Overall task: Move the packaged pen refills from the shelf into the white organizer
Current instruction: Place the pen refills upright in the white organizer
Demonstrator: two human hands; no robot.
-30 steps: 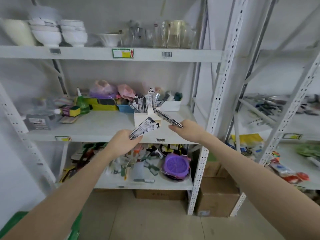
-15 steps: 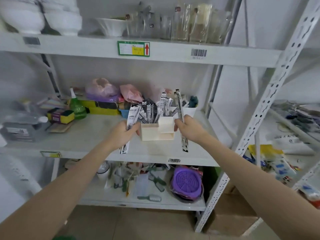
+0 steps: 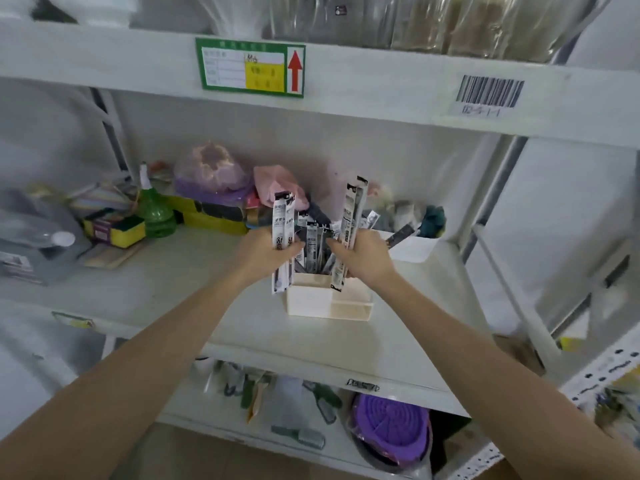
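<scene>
- Left hand (image 3: 266, 252): bare, with no glove, ring or watch showing.
- Right hand (image 3: 363, 256): likewise bare.
- Both forearms: uncovered from the wrists down to the picture's lower edge, no sleeve in view.

Bright, soft light; blurred, warped edges

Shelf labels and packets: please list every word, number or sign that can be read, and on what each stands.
Barcode sticker on the upper shelf edge: number below, perhaps "02-5-1-1", blurred.
Green label: a red up arrow; its words are too blurred.
Refill packets in the left hand and right hand: print unreadable.
Lower shelf sticker: unreadable.
</scene>
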